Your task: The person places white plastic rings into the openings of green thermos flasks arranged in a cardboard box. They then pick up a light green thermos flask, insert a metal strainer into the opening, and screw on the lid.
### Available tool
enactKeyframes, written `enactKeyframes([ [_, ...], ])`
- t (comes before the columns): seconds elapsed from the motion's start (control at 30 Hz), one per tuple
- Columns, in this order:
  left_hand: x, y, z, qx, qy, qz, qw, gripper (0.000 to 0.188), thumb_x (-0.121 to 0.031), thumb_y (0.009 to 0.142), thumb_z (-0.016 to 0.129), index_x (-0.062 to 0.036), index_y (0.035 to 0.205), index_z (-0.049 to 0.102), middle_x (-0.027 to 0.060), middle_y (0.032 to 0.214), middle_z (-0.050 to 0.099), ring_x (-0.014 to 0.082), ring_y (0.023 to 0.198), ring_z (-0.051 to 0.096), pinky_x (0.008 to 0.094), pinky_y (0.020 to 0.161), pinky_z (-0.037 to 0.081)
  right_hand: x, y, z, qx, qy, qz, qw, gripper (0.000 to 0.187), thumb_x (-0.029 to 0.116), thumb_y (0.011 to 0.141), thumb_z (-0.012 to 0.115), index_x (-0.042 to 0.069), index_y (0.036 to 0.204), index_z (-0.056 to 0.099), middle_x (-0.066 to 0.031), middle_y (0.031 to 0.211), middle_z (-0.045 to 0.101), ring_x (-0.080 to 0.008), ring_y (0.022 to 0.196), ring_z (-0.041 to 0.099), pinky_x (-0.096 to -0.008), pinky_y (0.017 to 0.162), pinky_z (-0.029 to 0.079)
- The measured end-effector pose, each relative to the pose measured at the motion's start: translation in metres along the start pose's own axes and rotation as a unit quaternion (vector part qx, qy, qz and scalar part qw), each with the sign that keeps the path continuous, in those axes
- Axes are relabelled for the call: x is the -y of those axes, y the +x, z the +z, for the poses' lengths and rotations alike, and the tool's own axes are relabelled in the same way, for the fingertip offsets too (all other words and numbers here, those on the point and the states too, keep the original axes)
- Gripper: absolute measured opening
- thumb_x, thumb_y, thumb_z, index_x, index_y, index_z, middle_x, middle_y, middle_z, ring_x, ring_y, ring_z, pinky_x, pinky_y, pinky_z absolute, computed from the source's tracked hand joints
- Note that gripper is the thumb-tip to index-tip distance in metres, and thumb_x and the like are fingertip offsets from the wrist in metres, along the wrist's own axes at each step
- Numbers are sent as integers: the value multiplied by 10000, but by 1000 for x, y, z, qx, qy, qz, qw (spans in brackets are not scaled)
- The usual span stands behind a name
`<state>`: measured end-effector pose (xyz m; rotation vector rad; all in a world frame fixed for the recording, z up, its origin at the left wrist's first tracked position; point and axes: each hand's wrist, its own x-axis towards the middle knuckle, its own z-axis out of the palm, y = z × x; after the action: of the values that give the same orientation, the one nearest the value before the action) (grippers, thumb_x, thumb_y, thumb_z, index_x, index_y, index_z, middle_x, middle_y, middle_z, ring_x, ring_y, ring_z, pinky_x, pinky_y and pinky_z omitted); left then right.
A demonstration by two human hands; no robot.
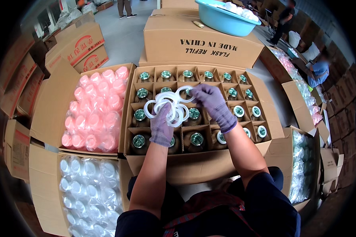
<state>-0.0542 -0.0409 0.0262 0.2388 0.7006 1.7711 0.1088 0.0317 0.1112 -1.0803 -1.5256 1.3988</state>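
Gloved hands work a bunch of white rings (171,107) over a divided carton (194,166) of silver-topped flasks (196,139).
Left hand (161,127) clutches the bunch above the carton's middle cells; right hand (213,104) pinches one ring. Left of the carton sit bagged pink caps (97,110); beyond it, a blue basin (225,17).
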Motion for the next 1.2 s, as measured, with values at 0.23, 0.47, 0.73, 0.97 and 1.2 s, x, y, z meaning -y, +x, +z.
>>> enactKeyframes([
  [0.23,-3,3,5,-58,-11,10,998,282,-88,888,694,-84,1157,611,64,1076,658,221,991,663,375,863,575,-94,82,-35,-224,-366,-140,893,133,189,855,660,103,945,705,-130,944,689,-320,782,661,-416,739,529],
  [0.47,-6,6,3,-65,-5,25,998,396,-128,845,738,-155,1198,561,37,1067,665,175,929,675,353,631,576,-122,106,-44,15,-581,-249,775,216,225,824,663,165,1027,709,-70,1160,637,-309,1112,574,-423,977,457],
  [0.73,-10,-3,15,-96,45,16,994,354,-149,865,722,-149,1195,593,31,1057,663,185,968,663,351,780,566,-96,110,-46,156,-667,-206,699,236,251,851,641,114,1025,721,-84,1188,636,-313,1149,545,-423,1013,416],
  [0.97,-11,-3,14,-64,19,40,997,436,-71,805,772,-116,1177,550,50,1073,648,206,897,676,377,598,593,-112,120,-55,163,-604,-214,750,524,207,843,603,134,1359,542,-136,1356,527,-341,1212,516,-418,1050,406],
  [1.2,-5,3,7,-90,43,39,994,467,-8,762,798,-63,1168,573,64,1051,658,193,915,673,368,761,597,-29,35,7,210,-87,-121,966,420,345,916,667,10,1169,649,-137,1029,640,-276,957,635,-347,924,495],
])
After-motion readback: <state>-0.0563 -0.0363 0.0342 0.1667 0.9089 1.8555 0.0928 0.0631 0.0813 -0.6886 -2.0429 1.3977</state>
